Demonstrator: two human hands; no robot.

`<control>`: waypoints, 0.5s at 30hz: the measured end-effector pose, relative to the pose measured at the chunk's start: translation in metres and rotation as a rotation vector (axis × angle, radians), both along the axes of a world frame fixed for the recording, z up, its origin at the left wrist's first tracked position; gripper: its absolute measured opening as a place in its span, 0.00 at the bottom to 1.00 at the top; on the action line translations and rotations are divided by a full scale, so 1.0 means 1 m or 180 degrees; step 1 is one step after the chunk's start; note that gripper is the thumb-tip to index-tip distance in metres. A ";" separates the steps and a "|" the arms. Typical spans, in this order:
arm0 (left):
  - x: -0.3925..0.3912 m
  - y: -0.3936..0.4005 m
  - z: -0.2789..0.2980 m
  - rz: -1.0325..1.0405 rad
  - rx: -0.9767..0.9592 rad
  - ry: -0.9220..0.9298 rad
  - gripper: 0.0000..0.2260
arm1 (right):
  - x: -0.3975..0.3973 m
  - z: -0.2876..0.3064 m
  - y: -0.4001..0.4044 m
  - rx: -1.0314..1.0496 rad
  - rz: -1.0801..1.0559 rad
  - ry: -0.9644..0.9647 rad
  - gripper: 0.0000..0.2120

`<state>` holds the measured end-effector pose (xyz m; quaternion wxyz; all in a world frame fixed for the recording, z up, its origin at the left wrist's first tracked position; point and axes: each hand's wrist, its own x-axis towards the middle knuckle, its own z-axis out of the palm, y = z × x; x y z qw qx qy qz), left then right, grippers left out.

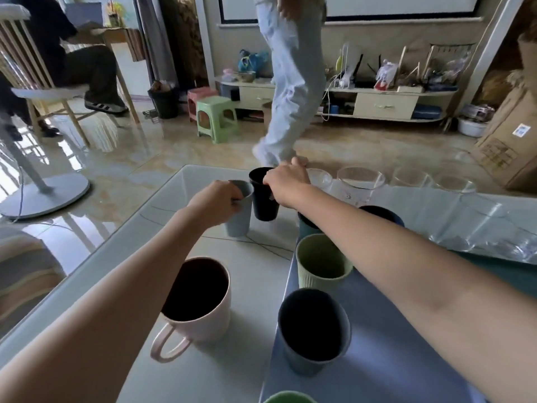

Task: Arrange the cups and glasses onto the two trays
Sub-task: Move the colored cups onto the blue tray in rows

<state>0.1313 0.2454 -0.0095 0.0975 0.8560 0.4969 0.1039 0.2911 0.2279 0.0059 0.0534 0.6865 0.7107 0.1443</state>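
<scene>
On the glass-topped table (180,184), I'd call the job roughly half done. Going big to small:

The blue tray (386,330), at 5 o'clock, is flat w/ a matte plastic look and already holds a row of cups. A dark green one (499,271) lies beyond it at 3 o'clock, partly under crinkled clear wrap; I can't tell if anything stands on it.

The pink mug (200,303), at 7 o'clock, is smooth, w/ a loop handle and dark inside, and sits off the tray on bare table.

On the blue tray: a grey-blue cup (313,335) nearest me, a pale green ribbed cup (321,263) behind it, then a teal cup (305,225) and a navy one (386,215) mostly hidden by my right arm. A green rim (290,398) shows at 6 o'clock.

Clear glasses (360,181) line the far edge from 12 to 2 o'clock, thin and see-thru, not yet on a tray as far as I see.

At 11–12 o'clock, off the trays: my left hand (215,203) is closed on the rim of a grey tumbler (239,213); my right hand (287,181) pinches the rim of a black tumbler (263,199). Both are plain tapered cups, matte, touching or nearly so.

Left, I'd say: these two, the mug, the glasses.
</scene>
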 end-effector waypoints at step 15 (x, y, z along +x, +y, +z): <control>0.002 -0.098 0.088 0.0016 0.0975 -0.0925 0.09 | 0.064 0.114 -0.165 0.0836 0.0229 0.1591 0.03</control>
